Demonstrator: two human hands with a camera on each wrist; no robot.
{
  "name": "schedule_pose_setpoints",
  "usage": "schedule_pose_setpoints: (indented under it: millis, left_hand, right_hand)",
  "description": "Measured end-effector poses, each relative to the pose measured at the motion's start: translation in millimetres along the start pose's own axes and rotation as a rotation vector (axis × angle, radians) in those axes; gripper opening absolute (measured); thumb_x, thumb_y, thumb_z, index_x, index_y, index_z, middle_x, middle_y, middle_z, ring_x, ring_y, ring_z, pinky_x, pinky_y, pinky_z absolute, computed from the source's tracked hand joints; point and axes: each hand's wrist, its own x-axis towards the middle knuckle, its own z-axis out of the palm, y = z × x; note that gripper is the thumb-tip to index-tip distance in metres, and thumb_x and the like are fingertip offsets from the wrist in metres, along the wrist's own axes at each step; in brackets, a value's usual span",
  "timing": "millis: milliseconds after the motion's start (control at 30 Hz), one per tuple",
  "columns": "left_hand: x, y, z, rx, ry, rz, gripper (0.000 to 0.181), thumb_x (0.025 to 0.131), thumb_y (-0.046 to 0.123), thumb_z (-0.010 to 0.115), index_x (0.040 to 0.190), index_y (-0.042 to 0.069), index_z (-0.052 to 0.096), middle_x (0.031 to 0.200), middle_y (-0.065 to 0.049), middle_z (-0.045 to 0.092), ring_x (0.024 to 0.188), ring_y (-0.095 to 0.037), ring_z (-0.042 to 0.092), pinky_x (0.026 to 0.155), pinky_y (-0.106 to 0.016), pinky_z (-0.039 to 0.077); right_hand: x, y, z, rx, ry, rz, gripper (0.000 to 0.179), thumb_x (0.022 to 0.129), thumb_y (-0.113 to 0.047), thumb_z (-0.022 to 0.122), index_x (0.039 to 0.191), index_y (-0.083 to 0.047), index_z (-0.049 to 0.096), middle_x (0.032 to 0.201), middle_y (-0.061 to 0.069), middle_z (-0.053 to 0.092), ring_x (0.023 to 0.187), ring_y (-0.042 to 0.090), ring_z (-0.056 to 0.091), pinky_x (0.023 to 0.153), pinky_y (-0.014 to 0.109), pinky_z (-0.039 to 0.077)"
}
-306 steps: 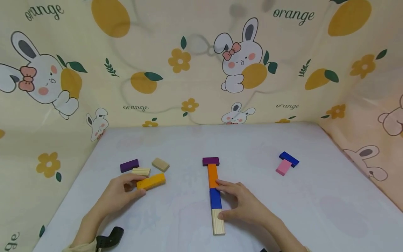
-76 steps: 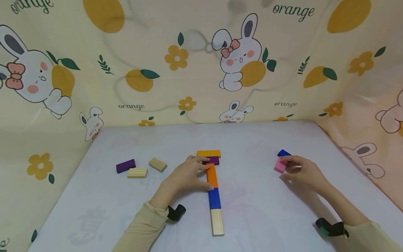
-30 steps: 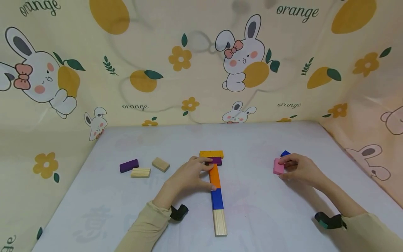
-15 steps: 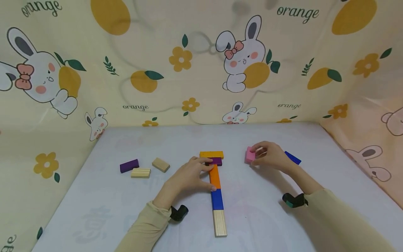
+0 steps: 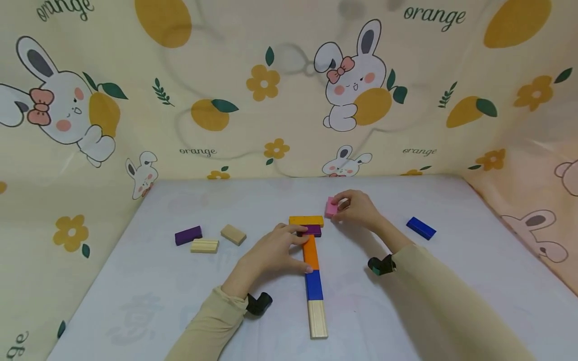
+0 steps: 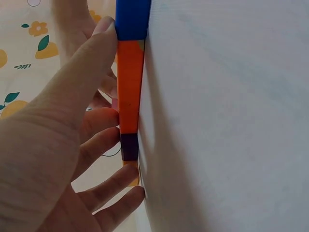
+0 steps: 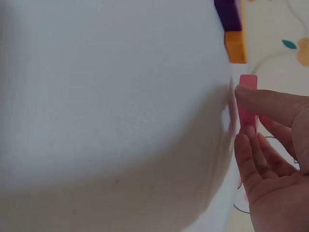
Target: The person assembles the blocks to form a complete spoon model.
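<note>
My right hand (image 5: 358, 208) pinches a pink block (image 5: 331, 206) between thumb and fingers, behind and just right of a yellow block (image 5: 306, 220). That yellow block lies crosswise at the far end of a row. Below it come a purple block (image 5: 314, 230), partly covered by fingers, an orange block (image 5: 310, 253), a blue block (image 5: 314, 285) and a plain wooden block (image 5: 318, 319). My left hand (image 5: 275, 250) rests along the row's left side with fingers spread. In the left wrist view its thumb (image 6: 99, 46) lies near the orange and blue joint, fingertips touching the purple and yellow blocks.
On the left lie a purple block (image 5: 188, 235), a ridged wooden block (image 5: 204, 245) and a plain wooden block (image 5: 233, 234). A loose blue block (image 5: 421, 228) lies at right on the white table (image 5: 226, 321). Patterned cloth (image 5: 253, 120) stands behind and beside it.
My right hand has carried the pink block from beside the loose blue block leftward to near the yellow block. Earlier, the left hand held the yellow block; it now lies atop the row's end.
</note>
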Motion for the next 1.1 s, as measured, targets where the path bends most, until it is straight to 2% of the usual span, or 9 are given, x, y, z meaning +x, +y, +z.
schedule_pose_setpoints:
  millis: [300,533,800,1100]
  left_hand:
    - [0.7,-0.3,0.7,-0.016,-0.003,0.001,0.084,0.072,0.069,0.073,0.139,0.02,0.058,0.148,0.003,0.044,0.132,-0.025,0.039,0.104,-0.045,0.04]
    - [0.7,-0.5,-0.7,-0.012,-0.006,0.004,0.084,0.072,0.067,0.074,0.139,0.019,0.058,0.148,0.002,0.044,0.133,-0.026,0.039,0.104,-0.046,0.04]
    - [1.3,-0.1,-1.3,-0.014,-0.011,0.005,0.084,0.072,0.067,0.074,0.139,0.019,0.058,0.149,0.002,0.044,0.133,-0.026,0.038,0.104,-0.045,0.04]
    - [1.5,-0.4,0.1,-0.018,-0.015,-0.017,0.085,0.071,0.069,0.073,0.14,0.021,0.057,0.149,0.005,0.043,0.135,-0.026,0.037,0.104,-0.047,0.04]
  right_hand:
    - [9.4,-1,4,0.014,-0.062,0.016,0.039,0.079,-0.011,0.083,0.116,-0.008,0.07,0.114,0.013,0.065,0.099,0.029,0.061,0.084,0.037,0.055]
    - [15.7,1,4,0.117,-0.116,0.06,0.034,0.088,-0.01,0.074,0.122,-0.009,0.069,0.133,0.011,0.057,0.112,0.031,0.057,0.09,0.038,0.052]
    - [17.8,1,7,0.201,-0.17,0.053,0.042,0.089,-0.007,0.072,0.13,-0.009,0.064,0.137,0.012,0.054,0.117,0.033,0.052,0.092,0.038,0.05]
    - [17.3,-3,11,0.215,-0.177,0.054,0.042,0.089,-0.006,0.07,0.131,-0.01,0.064,0.137,0.009,0.055,0.112,0.031,0.05,0.088,0.036,0.049]
